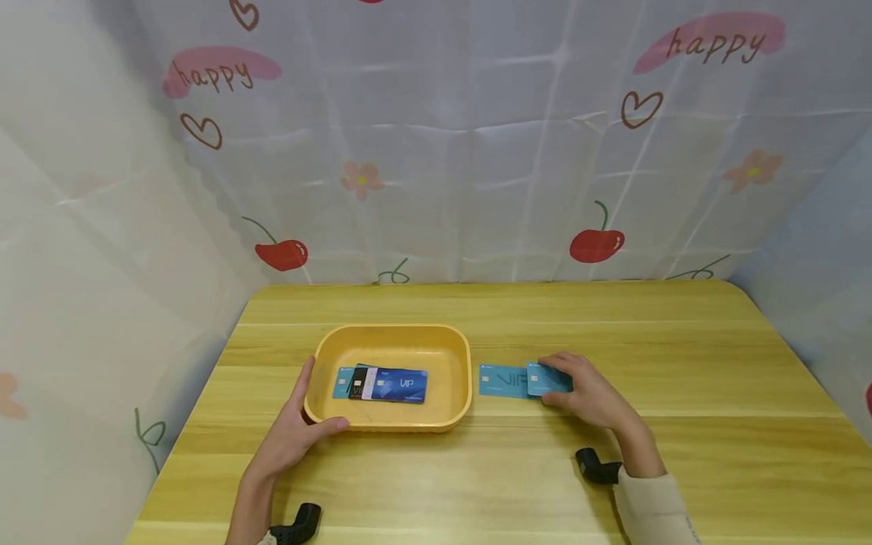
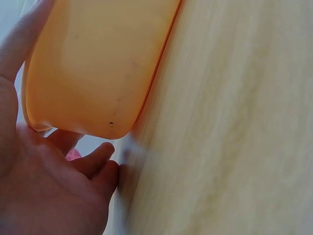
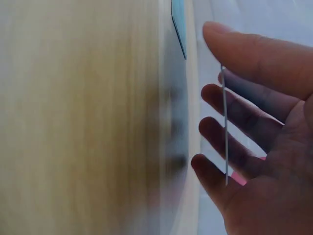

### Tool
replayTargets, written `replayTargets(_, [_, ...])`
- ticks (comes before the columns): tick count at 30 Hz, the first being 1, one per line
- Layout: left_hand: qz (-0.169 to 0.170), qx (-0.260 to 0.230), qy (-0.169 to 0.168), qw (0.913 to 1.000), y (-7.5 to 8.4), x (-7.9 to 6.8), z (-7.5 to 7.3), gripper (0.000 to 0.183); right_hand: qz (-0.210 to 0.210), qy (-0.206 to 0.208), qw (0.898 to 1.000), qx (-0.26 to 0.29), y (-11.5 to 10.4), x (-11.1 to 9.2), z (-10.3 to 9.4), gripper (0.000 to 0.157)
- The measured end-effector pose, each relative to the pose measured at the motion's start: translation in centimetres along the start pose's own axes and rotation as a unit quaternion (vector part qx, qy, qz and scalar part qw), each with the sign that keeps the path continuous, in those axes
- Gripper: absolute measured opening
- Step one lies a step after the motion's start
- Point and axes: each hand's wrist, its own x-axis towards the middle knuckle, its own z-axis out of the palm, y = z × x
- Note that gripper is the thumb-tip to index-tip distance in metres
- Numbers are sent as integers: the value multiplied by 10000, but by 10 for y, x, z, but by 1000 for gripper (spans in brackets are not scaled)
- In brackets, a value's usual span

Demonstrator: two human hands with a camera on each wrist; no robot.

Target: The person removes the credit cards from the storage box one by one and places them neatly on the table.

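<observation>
"At eight o'clock on the yellow tray (image 1: 446,378), what is the left hand (image 1: 291,428) doing?"

"It's gripping that end, thumb resting at the near rim."

"And the right hand (image 1: 593,390)?"

"Out at three o'clock, it's holding a light-blue card (image 1: 543,378) above the table (image 1: 477,484) — thumb and fingers pinching opposite long edges."

"How is it likely handling?"

"Light, stiff and slick, I'm guessing — so the edges are offering the surest hold. Another card (image 1: 502,381) is lying flat toward its nine o'clock."
</observation>
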Motion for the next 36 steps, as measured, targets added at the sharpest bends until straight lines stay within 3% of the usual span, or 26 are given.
replayTargets(11, [150,-79,20,9999,0,0,1,113,74,-42,9997,-221,5,-1,0,50])
replayTargets(36, [75,-26,41,10000,0,0,1,114,296,-40,9992,-275,7,-1,4,49])
